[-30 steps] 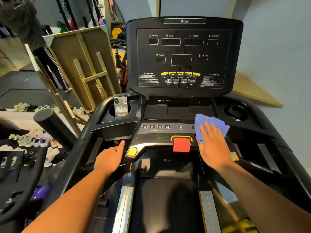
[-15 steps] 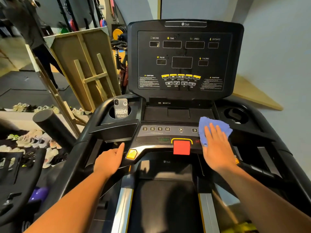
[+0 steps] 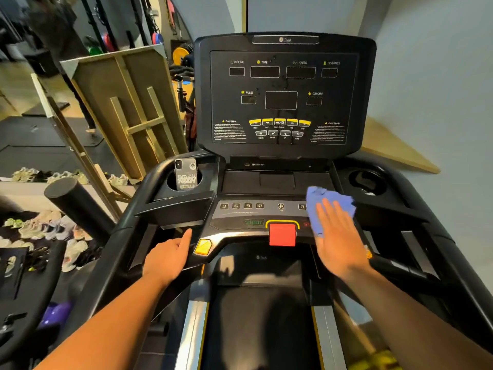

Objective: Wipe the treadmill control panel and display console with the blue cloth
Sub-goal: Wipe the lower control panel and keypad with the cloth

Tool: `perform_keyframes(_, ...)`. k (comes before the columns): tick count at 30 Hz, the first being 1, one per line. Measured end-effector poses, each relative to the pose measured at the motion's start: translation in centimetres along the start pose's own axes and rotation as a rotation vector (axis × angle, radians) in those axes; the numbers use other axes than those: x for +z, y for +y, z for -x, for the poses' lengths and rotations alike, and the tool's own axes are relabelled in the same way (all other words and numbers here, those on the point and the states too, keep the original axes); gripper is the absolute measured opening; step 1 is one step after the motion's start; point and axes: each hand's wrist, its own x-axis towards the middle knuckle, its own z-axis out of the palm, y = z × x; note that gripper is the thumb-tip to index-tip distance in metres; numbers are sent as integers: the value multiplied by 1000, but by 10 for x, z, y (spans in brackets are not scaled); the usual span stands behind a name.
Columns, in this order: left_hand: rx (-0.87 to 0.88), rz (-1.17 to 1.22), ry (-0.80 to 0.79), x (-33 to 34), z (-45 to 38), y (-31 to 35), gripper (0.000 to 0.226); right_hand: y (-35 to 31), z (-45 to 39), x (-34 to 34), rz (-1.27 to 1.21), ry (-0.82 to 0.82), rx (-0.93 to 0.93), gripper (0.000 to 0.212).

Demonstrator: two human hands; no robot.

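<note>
Pressing flat under the right hand (image 3: 338,244), the blue cloth (image 3: 329,202) lies bunched on the right end of the control panel (image 3: 248,214), just right of the red stop button (image 3: 282,234). Fingers straight and spread, palm down; nothing is pinched, the cloth is pinned by pressure alone.

Cloth reads as soft, thin, light, limp; it creases and rides up ahead of the fingertips. Likely to slide easily on the glossy panel and to bunch or slip out from under the palm if pressure drops. Best hold, by my reckoning: flat palm over its middle for the sloped panel; for the upright display console (image 3: 284,97) a fold pinched between thumb and fingers would stop it dropping.

Left hand (image 3: 170,259) rests on the left edge of the panel beside the yellow button (image 3: 202,247), index finger extended, other fingers curled over the edge; bracing, by the look.

Display console stands behind the panel, screens dark, not yet reached by the cloth.

Phone (image 3: 186,174) stands upright in the left cup holder (image 3: 170,182). Right cup holder (image 3: 368,181) near the cloth's far edge. Shoes (image 3: 45,228) on the floor, left.
</note>
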Motion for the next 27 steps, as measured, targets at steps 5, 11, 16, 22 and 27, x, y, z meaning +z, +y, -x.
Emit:
perform_keyframes(5,-4,6,5,0,0,1,72,17,48,4,4,94,107,59)
perform_keyframes(11,-3,7,-21,0,0,-2,79,-33,21,9,96,7,-214,70)
perform_keyframes(16,-1,11,-21,-3,2,2,73,8,14,-3,-79,-12,77,72)
perform_keyframes(22,-6,3,-30,-7,5,5,69,-9,41,7,-127,2,233,66)
perform_keyframes(27,1,-2,-44,-10,5,7,70,-72,8,-5,-63,15,115,68)
